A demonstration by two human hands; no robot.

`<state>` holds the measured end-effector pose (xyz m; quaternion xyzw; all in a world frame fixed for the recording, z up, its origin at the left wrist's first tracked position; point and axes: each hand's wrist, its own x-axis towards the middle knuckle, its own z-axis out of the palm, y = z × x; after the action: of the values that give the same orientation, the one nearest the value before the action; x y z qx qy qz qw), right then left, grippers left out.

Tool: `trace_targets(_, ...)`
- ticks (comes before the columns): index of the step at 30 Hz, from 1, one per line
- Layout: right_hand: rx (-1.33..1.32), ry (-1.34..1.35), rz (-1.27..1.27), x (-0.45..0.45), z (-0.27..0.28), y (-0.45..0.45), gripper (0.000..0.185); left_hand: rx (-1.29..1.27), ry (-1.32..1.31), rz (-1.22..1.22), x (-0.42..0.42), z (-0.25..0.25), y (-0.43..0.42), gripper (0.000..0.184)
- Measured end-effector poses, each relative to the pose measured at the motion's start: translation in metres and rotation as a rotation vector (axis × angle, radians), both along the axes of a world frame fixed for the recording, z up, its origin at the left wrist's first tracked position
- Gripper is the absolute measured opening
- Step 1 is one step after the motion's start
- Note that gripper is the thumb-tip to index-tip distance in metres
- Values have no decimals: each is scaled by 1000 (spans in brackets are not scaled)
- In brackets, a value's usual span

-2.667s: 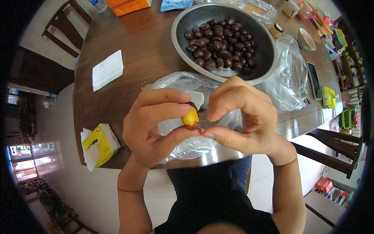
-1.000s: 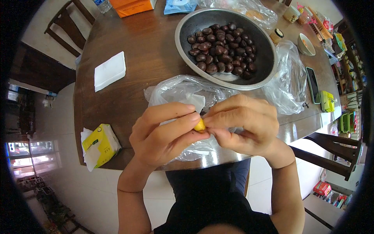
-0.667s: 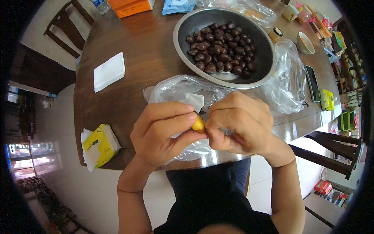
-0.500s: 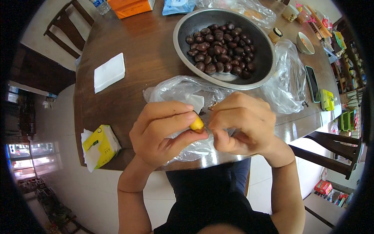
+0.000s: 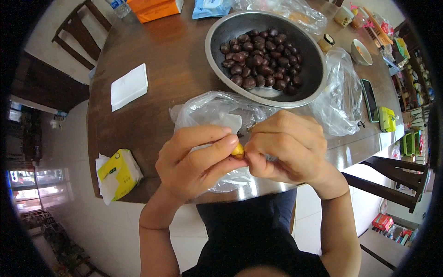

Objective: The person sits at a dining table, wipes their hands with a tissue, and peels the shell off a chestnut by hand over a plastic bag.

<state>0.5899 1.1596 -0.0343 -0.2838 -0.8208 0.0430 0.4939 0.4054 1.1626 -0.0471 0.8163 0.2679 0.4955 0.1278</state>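
Note:
My left hand (image 5: 196, 159) is closed, with a yellow, mostly peeled chestnut (image 5: 238, 151) between its thumb and fingertips. Bits of brown skin show on the chestnut's lower end. Against its right side, my right hand (image 5: 288, 147) is closed in a pinch; whatever lies between those fingertips is hidden. Under both hands, a clear plastic bag (image 5: 203, 108) is spread on the table with a few brown shell scraps. Just beyond it stands a large metal basin (image 5: 214, 60) holding many dark brown chestnuts (image 5: 263, 60).
A folded white tissue (image 5: 129, 87) and a yellow tissue pack (image 5: 121, 174) lie to the left on the wooden table (image 5: 170, 60). On the right are another plastic bag (image 5: 341, 92), a phone (image 5: 370, 100), a small jar (image 5: 326, 42) and a bowl (image 5: 361, 52).
My left hand has shifted slightly right, bringing the chestnut up to my right fingertips. The gap between the two hands has closed.

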Motion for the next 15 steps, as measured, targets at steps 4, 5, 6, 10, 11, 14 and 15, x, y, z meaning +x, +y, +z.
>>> trace_targets(4,-49,0,7,-1,2,0,15,-36,-6,-5,2,1,-2,39)
trace_targets(5,-60,12,11,-2,2,1,15,-41,-9,-8,2,0,-1,38)
trace_targets(6,-71,25,16,-2,1,1,15,-29,-27,-23,3,0,0,38)
trace_targets(10,-93,41,29,1,0,1,16,-16,-61,-49,4,0,4,38)
trace_targets(11,-90,52,29,2,1,1,16,-23,-60,-48,3,0,4,38)
trace_targets(14,-73,79,25,2,1,1,16,-36,-82,-50,3,-1,4,38)
trace_targets(15,-64,82,21,1,1,1,16,-32,-83,-52,3,-2,4,38)
